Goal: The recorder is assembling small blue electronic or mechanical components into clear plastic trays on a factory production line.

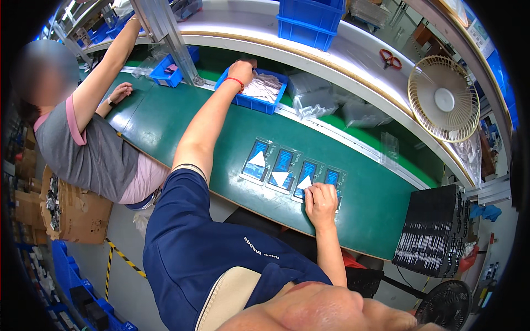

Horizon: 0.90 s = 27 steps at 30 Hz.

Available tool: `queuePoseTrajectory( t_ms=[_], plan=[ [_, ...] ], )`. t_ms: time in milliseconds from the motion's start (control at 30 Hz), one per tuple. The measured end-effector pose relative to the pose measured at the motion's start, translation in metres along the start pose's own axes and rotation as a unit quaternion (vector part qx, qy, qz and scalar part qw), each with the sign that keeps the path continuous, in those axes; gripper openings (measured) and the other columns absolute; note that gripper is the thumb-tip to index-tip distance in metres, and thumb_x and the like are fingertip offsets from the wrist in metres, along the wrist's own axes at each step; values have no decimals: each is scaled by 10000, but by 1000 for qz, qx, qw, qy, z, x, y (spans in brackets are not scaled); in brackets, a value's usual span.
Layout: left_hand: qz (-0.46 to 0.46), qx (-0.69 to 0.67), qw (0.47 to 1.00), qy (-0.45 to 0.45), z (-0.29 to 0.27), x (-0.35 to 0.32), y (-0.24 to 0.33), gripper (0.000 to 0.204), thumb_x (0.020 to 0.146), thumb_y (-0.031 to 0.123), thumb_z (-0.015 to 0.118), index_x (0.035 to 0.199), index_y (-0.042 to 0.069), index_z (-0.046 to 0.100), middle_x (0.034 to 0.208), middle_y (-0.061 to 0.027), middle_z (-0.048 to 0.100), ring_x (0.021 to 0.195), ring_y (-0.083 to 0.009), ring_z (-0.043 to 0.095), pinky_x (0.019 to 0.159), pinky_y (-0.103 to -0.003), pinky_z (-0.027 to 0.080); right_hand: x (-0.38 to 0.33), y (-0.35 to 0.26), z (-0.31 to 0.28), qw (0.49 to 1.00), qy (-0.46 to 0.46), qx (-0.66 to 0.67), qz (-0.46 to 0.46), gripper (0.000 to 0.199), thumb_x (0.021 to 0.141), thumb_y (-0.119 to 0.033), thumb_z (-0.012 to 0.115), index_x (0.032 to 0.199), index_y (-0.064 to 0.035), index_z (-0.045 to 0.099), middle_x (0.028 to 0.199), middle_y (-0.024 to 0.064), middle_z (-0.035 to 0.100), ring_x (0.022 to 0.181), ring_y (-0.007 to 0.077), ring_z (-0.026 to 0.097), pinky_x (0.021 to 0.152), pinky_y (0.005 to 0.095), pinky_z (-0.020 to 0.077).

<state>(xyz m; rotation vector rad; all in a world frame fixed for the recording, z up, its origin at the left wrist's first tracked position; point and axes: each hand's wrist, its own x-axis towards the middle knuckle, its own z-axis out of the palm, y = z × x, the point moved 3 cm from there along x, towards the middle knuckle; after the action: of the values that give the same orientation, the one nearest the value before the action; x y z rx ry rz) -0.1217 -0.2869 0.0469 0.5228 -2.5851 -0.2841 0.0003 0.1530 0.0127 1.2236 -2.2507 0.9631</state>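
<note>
My left arm stretches far forward, and my left hand [241, 73] is over the far left side of a blue bin [258, 105]. Inside the bin lies a heap of pale, thin pieces [263, 87]. The fingertips of that hand are hidden. On the green table several flat, clear packs with blue-and-dark printed faces stand in a row, such as the leftmost pack [255, 160]. White triangular pieces lie on three of them. My right hand [322, 205] is closed, its fingertips at the triangular piece [305, 183] on the third pack. It partly covers the rightmost pack [332, 176].
A co-worker [94, 143] sits at my left, near a smaller blue bin [167, 71]. Clear plastic trays [312, 96] lie beyond the table. Black trays [428, 229] are stacked at its right end. A shelf above holds red scissors [390, 59] and a fan [444, 99].
</note>
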Motion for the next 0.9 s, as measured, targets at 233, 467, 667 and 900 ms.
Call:
queuePoseTrajectory(
  t_ms=[233, 467, 667, 900],
  plan=[
    [58, 21, 996, -60, -6, -3, 1, 87, 766, 138, 648, 843, 102, 665, 861, -156, 674, 850, -343, 645, 751, -431, 516, 2, 0, -1, 1000, -5, 8, -5, 112, 719, -51, 722, 788, -51, 635, 854, 75, 613, 800, 266, 572, 695, 380, 447],
    [51, -169, 975, 132, -50, -56, 45, 93, 775, 71, 651, 862, 57, 682, 840, -140, 687, 763, -314, 669, 706, -363, 535, -1, 9, -9, 993, 86, 57, 49, 74, 759, -5, 678, 777, -29, 611, 826, 98, 629, 750, 280, 564, 674, 372, 441],
    [280, -246, 921, 112, -50, -199, 200, 108, 751, 37, 618, 829, 78, 681, 770, -70, 658, 731, -251, 611, 654, -368, 510, -6, 49, -33, 941, 247, 65, 221, 99, 879, -43, 609, 795, 9, 609, 824, 105, 632, 735, 210, 578, 672, 309, 466],
    [365, -218, 904, -35, 2, -275, 278, 144, 721, 77, 651, 864, 60, 656, 904, -43, 648, 902, -213, 606, 784, -354, 484, -28, 64, -49, 926, 259, 73, 265, 119, 891, -83, 619, 804, -2, 621, 838, 106, 633, 779, 212, 583, 693, 312, 473]
  ],
)
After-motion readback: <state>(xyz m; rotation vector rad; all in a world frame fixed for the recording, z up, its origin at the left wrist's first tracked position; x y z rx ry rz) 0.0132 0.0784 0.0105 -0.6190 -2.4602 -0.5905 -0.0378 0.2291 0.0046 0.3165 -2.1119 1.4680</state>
